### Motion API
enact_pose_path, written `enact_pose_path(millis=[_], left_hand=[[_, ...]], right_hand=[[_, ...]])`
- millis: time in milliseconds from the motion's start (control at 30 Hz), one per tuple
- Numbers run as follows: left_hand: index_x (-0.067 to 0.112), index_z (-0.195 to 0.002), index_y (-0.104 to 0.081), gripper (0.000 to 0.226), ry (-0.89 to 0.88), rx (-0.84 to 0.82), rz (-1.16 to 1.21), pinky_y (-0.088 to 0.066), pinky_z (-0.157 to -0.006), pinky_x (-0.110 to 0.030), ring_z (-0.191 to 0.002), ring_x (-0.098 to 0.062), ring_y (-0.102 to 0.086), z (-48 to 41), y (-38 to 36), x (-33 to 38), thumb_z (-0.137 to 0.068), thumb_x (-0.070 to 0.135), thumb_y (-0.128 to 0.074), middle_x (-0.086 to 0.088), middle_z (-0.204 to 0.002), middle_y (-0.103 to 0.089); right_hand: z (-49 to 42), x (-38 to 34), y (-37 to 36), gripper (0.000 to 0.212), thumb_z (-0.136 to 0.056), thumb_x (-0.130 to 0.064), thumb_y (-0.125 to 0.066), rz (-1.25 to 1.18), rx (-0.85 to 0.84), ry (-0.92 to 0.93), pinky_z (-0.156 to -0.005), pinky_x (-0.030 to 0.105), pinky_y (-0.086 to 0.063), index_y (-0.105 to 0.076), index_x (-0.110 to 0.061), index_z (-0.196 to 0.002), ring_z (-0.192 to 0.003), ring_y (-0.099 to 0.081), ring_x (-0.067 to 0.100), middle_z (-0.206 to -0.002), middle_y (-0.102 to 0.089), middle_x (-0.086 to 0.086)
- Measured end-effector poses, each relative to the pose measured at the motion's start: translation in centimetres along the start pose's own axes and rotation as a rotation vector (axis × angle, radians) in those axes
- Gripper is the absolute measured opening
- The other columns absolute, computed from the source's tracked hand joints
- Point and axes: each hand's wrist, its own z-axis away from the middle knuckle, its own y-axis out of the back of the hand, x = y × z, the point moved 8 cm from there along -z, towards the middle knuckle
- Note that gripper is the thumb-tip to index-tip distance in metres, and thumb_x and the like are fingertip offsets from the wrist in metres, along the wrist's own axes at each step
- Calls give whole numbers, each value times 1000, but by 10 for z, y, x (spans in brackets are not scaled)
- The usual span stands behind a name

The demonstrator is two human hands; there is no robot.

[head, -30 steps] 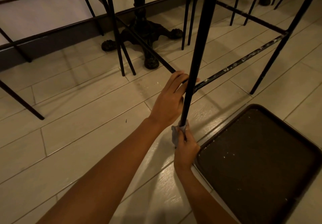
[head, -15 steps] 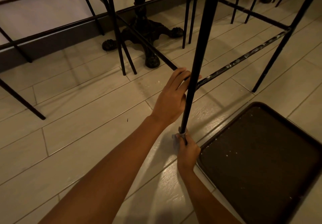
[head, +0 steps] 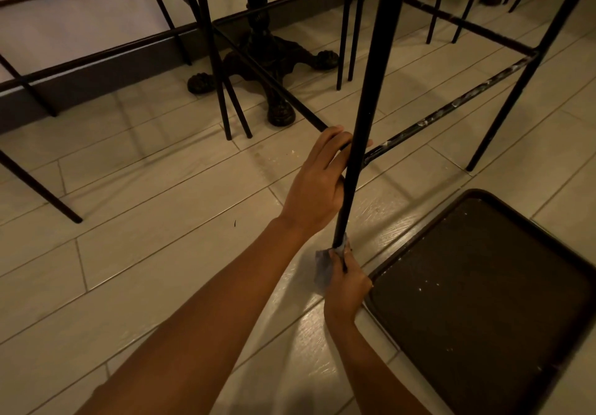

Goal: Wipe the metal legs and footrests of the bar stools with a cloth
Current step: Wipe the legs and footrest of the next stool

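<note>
Fingers of the right hand [head: 347,280] pinch the cloth [head: 323,266] round the stool leg [head: 371,92], low centre of the frame; fingers of the left hand [head: 317,189] curl round the same leg at the footrest joint. Tray [head: 483,285]: lower right, just beside the right hand. Footrest [head: 451,108]: right of centre, white specks present. Cloth: slid slightly lower over the last second, now at the leg's foot. Judgement: this leg nearly wiped; footrest not yet done

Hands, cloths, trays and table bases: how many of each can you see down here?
Hands: 2, left hand and right hand
Cloths: 1, the cloth round the stool leg
Trays: 1, the brown tray
Table bases: 1, the table base
Total: 5
</note>
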Motion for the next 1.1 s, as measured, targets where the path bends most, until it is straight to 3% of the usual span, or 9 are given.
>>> enact_pose_path(millis=[67,267,467,600,733,867,967,1033,1100], left_hand=[[3,-126,-51,40,0,11,-3,-20,-115,-20,-132,-28,-33,0,0,-1,-87,-4,-49,-16,-127,-50],[2,-126,-52,41,-8,17,1,-19,-115,-20,-133,-29,-33,0,0,-3,-86,-6,-49,-17,-127,-50],[2,-126,-52,39,10,-3,-4,-17,-113,-12,-134,-28,-32,1,-2,-5,-87,-3,-48,-17,-129,-49],[2,-126,-51,40,9,2,5,-21,-113,-17,-132,-29,-35,0,0,-2,-86,-4,-48,-16,-127,-49],[2,-126,-51,42,0,12,5,-23,-115,-24,-133,-30,-35,0,0,-1,-85,-7,-49,-15,-128,-50],[0,-127,-51,40,-3,31,-6,-19,-117,-25,-134,-27,-30,1,1,-1,-87,-4,-48,-18,-130,-50],[1,-128,-49,41,4,41,10,-13,-116,-19,-135,-25,-26,3,2,-1,-87,-2,-47,-18,-132,-49],[1,-128,-49,41,3,30,17,-16,-117,-23,-135,-26,-27,3,0,-2,-87,-2,-46,-17,-132,-49],[0,-128,-50,40,4,19,12,-21,-117,-30,-136,-28,-29,3,-1,-4,-88,-3,-47,-17,-132,-48]], right_hand=[[-1,4,-1,31,-85,-5,-60,69,-19,-1,-68,-8,-34,-61,-4,-116,-85,-57,7,-102,-70,12],[-3,13,-6,31,-86,-9,-60,158,-75,-28,-78,16,-42,-61,-4,-116,-95,-64,19,-104,-69,13],[7,-3,4,30,-87,-6,-58,16,74,-6,-69,5,-40,-61,-5,-116,-86,-57,8,-103,-68,10],[6,0,-1,30,-88,-7,-56,15,43,-21,-75,18,-43,-60,-7,-118,-89,-60,12,-99,-67,6],[3,7,-5,32,-88,-5,-56,65,17,-34,-78,17,-42,-59,-8,-120,-91,-59,12,-106,-68,11],[1,16,-9,31,-88,-6,-56,182,-26,-64,-77,11,-35,-59,-5,-119,-101,-61,27,-109,-65,18],[-2,29,-15,28,-90,-8,-54,239,-100,-158,-81,20,-41,-59,0,-117,-105,-60,29,-112,-63,20],[-4,34,-17,27,-90,-8,-53,235,-138,-203,-89,27,-45,-58,1,-115,-108,-59,29,-113,-63,20],[-3,33,-15,28,-90,-6,-53,216,-140,-213,-88,25,-43,-57,1,-117,-108,-58,29,-113,-62,19]])
